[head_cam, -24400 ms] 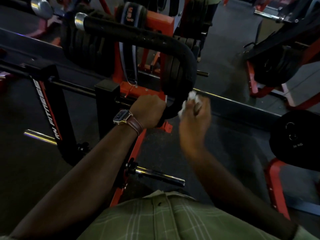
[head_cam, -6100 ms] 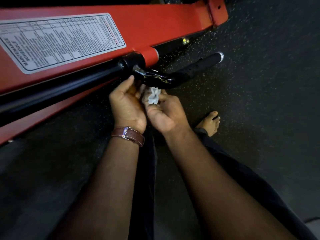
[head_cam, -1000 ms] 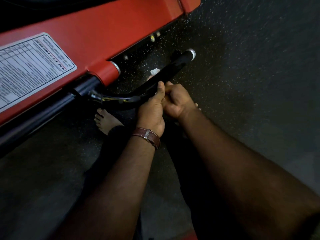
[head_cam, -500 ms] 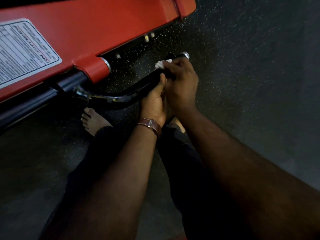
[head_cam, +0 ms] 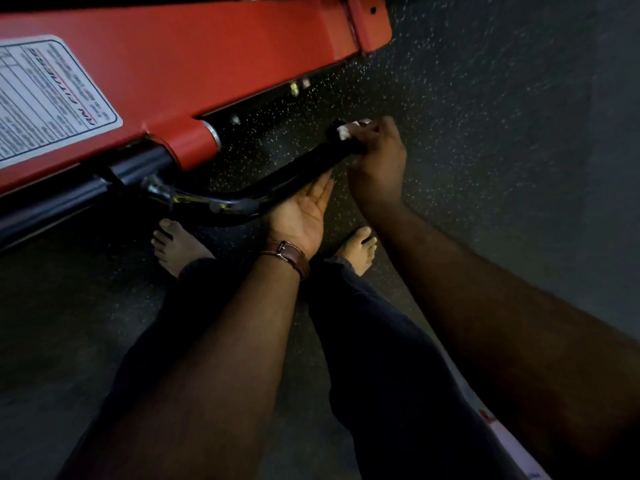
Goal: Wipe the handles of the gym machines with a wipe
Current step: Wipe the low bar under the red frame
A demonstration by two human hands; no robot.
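Observation:
A bent black handle (head_cam: 277,183) sticks out from under the red machine frame (head_cam: 207,64), running up to the right. My right hand (head_cam: 375,164) grips the far tip of the handle with a small white wipe (head_cam: 346,131) wrapped under its fingers. My left hand (head_cam: 304,209), with a brown watch strap at the wrist, lies palm up under the middle of the handle, fingers straight and touching it. The metal end cap of the handle is hidden by the wipe and my right hand.
A white printed label (head_cam: 45,98) is stuck on the red frame at the left. Dark speckled rubber floor (head_cam: 485,133) spreads to the right. My two bare feet (head_cam: 176,247) stand below the handle, with dark trouser legs beneath my arms.
My left hand has let go of the handle and turned palm up beneath it. My right hand with the wipe stays at the handle's tip. The view has shifted slightly.

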